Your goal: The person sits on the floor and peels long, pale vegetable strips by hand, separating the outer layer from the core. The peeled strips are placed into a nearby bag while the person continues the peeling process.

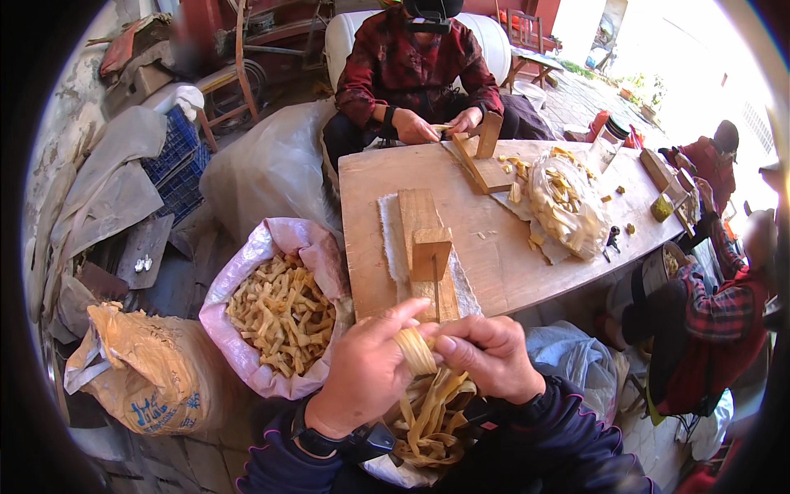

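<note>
My left hand [370, 367] has a flat pale-yellow strip [417, 352] looped around its fingers. The thumb and forefinger of my right hand [494, 358] pinch the same strip close to the left fingertips. Below both hands, a heap of long loose yellow strips [432, 426] lies in a whitish bag at my lap. Just beyond my fingers, a wooden board with an upright block [432, 253] rests on a white cloth [390, 238] on the table [370, 179]. A thin rod runs from the block toward me.
A pink-lined sack [216, 315] of short knotted pieces [281, 315] stands left of the table, near an orange-yellow sack [154, 370]. Across the table a person [419, 74] works beside a second wooden stand [487, 167] and a plastic bag of strips [568, 204]. More people sit at right.
</note>
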Action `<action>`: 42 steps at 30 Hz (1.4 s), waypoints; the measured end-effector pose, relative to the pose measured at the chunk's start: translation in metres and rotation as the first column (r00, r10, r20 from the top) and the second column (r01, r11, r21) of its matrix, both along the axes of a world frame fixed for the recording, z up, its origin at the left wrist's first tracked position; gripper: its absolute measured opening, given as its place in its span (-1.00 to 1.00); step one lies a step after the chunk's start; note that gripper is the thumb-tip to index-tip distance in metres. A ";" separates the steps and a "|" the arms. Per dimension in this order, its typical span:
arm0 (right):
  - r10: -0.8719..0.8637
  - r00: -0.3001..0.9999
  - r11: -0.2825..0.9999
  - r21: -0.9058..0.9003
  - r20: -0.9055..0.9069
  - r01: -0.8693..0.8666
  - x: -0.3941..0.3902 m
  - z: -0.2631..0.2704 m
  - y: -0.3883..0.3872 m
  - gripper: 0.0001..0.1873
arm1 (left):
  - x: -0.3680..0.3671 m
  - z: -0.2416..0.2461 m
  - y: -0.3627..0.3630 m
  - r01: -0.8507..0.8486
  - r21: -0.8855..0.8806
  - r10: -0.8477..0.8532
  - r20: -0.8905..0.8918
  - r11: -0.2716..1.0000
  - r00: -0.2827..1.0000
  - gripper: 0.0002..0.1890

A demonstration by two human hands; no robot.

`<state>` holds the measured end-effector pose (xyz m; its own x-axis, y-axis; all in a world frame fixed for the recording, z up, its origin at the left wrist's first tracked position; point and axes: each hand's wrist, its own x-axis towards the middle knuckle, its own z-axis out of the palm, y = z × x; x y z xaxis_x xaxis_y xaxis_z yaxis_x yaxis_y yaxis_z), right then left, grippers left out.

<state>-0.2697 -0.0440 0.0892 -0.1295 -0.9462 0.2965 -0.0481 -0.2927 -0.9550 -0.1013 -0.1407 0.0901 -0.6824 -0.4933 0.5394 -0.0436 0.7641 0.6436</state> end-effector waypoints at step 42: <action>-0.573 0.535 0.723 -0.076 -0.621 0.686 -0.036 -0.058 -0.029 -0.77 | -0.034 -0.064 -0.019 -0.349 0.441 0.366 0.049 0.827 0.929 -0.83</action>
<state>-0.3053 -0.0726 0.0314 -0.5725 -0.7245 0.3839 -0.6974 0.1839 -0.6927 -0.1353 -0.1599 0.0258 -0.3966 -0.8882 0.2318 -0.2295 0.3405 0.9118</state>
